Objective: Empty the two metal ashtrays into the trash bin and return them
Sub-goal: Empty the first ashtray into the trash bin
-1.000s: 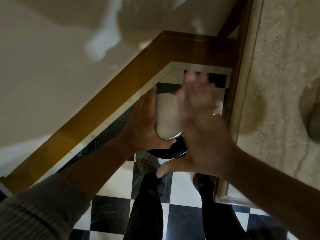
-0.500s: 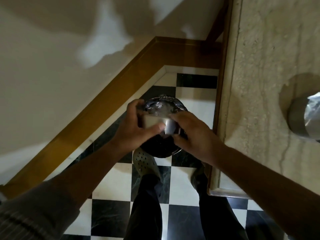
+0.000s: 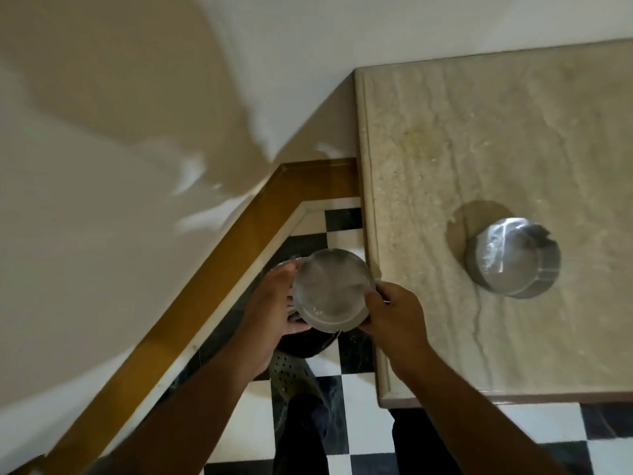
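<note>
I hold a round metal ashtray (image 3: 330, 289) between both hands, its open side up, beside the left edge of the marble counter (image 3: 445, 138). My left hand (image 3: 277, 303) grips its left rim and my right hand (image 3: 394, 311) grips its right rim. Below it on the floor sits the dark trash bin (image 3: 308, 344), mostly hidden by the ashtray and my hands. A second metal ashtray (image 3: 512, 257) with rim notches stands on the counter to the right, apart from my hands.
A cream wall with a wooden skirting board (image 3: 219, 269) runs diagonally on the left. The floor (image 3: 253, 416) is black-and-white checkered tile. My feet and dark trousers (image 3: 308, 437) stand below the bin. The counter's front edge is at lower right.
The ashtray has turned from tipped over the bin to open side up and risen toward the counter. My view has swung right, bringing the whole second ashtray into sight.
</note>
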